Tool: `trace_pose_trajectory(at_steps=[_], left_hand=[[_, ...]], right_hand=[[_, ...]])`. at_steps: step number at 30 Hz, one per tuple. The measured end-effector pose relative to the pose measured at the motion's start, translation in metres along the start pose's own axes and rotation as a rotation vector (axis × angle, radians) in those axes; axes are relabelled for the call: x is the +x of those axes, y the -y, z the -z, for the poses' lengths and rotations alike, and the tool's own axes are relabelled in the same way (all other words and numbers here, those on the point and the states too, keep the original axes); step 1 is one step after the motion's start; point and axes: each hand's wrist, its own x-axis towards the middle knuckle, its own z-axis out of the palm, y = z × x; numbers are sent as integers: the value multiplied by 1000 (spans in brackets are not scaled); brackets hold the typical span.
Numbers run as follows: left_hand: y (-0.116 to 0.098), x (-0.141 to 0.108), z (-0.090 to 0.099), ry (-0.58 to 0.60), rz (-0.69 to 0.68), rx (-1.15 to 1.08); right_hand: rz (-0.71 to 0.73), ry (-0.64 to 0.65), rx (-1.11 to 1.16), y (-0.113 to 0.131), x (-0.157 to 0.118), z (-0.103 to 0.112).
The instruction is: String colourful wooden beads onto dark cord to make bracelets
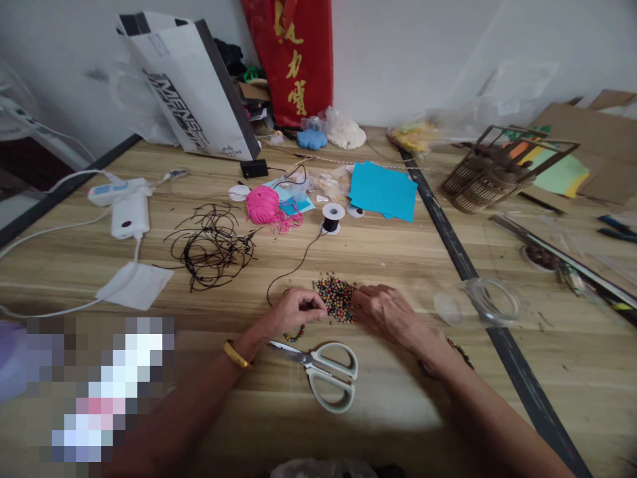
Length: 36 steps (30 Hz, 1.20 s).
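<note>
A pile of small multicoloured beads (336,299) lies on the table between my two hands. My left hand (298,311) is closed in a pinch at the pile's left side, on a black cord (303,261) that runs to it from a spool (333,218). Below that hand hangs a short string of beads (294,335). At the right edge of the pile, my right hand (381,309) has its fingertips together among the beads; what they hold is hidden. Scissors (318,372) with pale handles lie just below, blades towards my left wrist.
Tangled black cord (212,249) and pink yarn (263,204) lie behind my left hand. Blue sheets (383,191) are at the back. A clear tubing coil (492,300) sits to the right, with a brown basket (490,172) beyond. A beaded string (460,352) lies partly under my right forearm.
</note>
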Motion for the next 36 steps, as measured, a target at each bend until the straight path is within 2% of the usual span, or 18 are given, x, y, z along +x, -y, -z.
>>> trace_pose_trajectory(at_steps=[4,7,13,21,36], left_hand=[[2,0,0,-3,0,-10],[5,0,0,5,3,-3],[5,1,0,-4,6,20],[1,0,0,-5,17,43],[0,0,-1,-14,25,0]], right_hand=[[113,-193,253,5,4,-8],[140,-315,475,9,8,-18],[164,-436,710,16,12,-30],[186,-468,744,17,13,-38],[201,-464,757,17,12,-38]])
